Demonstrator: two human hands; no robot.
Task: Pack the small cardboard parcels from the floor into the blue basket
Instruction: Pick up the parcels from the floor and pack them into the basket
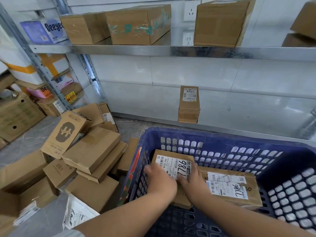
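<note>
In the lower centre of the frame, both hands are reaching into the blue basket (290, 158). The left hand (160, 178) and right hand (194, 183) are gripping the labelled parcel (172, 162) by its sides, fingers curled over its edges. A second parcel (230, 187) is lying just beside it, and a pile of parcels (92, 151) is sitting on the floor (30, 139) at lower left.

Near half of the parcel (172, 162) hidden under left hand (160, 180) and right hand (194, 181); left hand blurred, grips unclear. Upper-right box (306, 19) cut by frame edge.
</note>
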